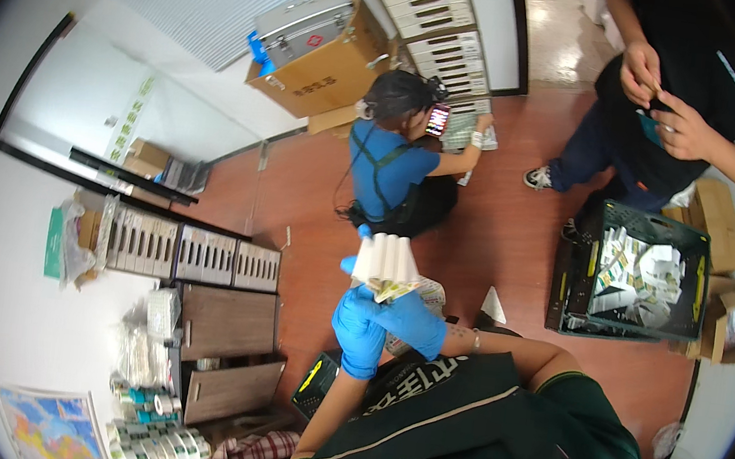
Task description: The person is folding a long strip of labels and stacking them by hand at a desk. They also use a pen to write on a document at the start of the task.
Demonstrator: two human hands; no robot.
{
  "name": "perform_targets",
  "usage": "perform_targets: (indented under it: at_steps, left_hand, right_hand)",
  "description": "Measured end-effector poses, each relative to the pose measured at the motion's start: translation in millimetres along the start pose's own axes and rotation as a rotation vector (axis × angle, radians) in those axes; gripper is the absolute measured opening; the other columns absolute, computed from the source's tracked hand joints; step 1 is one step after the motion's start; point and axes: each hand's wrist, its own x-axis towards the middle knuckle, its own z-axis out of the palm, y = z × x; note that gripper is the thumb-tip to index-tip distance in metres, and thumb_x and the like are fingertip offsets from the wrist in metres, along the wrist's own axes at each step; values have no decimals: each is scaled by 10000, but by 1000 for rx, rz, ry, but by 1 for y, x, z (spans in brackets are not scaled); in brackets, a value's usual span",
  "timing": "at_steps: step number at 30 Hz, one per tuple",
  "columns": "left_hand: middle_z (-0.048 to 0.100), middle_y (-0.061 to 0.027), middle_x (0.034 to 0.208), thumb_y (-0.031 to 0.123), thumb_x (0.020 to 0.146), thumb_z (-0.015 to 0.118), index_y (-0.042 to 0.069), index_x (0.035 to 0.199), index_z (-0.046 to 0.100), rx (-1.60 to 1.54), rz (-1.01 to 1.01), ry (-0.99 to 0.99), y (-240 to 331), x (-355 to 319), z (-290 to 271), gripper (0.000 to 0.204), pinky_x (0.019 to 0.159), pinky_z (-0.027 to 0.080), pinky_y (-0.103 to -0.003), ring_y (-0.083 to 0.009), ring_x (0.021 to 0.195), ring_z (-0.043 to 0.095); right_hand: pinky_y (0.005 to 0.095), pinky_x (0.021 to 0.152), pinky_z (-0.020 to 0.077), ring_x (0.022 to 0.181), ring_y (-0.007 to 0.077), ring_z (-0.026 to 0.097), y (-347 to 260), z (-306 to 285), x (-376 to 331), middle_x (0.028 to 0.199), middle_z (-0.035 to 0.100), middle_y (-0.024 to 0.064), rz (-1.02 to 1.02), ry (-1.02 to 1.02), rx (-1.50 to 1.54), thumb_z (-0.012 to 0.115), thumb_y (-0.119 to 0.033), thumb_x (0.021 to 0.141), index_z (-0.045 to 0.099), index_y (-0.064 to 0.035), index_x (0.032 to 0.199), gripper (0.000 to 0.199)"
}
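Both my hands wear blue gloves. My left hand (359, 337) and my right hand (414, 319) are closed together under a fanned stack of slim white boxes (386, 262), held up in front of my chest. A few coloured packets stick out at the base of the stack. My left forearm rises from the lower edge, and my right arm, with a bracelet at the wrist, comes in from the right across my dark green shirt. A black crate (317, 381) with a yellow mark sits just below my left hand.
A person in a blue top (390, 170) crouches ahead on the reddish floor, holding a phone. Another person in black (672, 101) stands at the upper right. A black crate of small boxes (564, 293) stands right. Wooden drawers (227, 325) and stocked shelves are left; a cardboard box (327, 66) is behind.
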Motion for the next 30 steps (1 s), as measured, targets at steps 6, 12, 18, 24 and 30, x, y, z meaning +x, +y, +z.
perform_targets:
  at_steps: [6, 12, 18, 24, 30]
  left_hand:
    - [634, -181, 916, 49, 792, 659, 16, 1088, 583, -61, -104, -287, 26, -4, -7, 307, 738, 496, -359, -323, 846, 637]
    - [588, -74, 1156, 100, 936, 530, 6, 1232, 534, -399, -500, -218, -3, -4, -50, 311, 941, 421, -320, -180, 1066, 547]
    - [485, -103, 1327, 30, 871, 633, -3, 1397, 376, -648, -685, -361, 8, 2, -48, 586, 1010, 385, -333, -192, 1172, 478]
    - [493, -102, 1303, -4, 852, 634, -10, 1383, 363, -471, -629, -164, -16, -8, -39, 595, 988, 416, -326, -195, 1133, 507]
    - [639, -105, 937, 142, 823, 676, -19, 1109, 576, -579, -575, 53, -7, -2, -68, 343, 827, 493, -358, -238, 881, 610]
  right_hand:
    - [356, 971, 425, 1175, 211, 524, -13, -32, -2, 1305, 523, 147, 38, -154, -167, 451, -182, 953, 421, -106, 1415, 468]
    - [375, 1141, 251, 1384, 257, 319, -36, -37, 14, 1485, 357, 132, -258, -405, -306, 478, -166, 952, 413, -115, 1415, 470]
    - [411, 1164, 182, 1391, 291, 273, -53, -22, 19, 1479, 362, 102, -516, -418, -775, 518, -283, 924, 433, -128, 1392, 500]
    - [421, 1152, 191, 1348, 289, 363, -53, -42, 12, 1471, 383, 120, -141, -435, -407, 599, -280, 882, 397, -95, 1421, 605]
    - [405, 1083, 323, 1311, 302, 412, 14, -110, -27, 1451, 397, 173, 18, -224, -581, 657, -220, 834, 338, -77, 1451, 709]
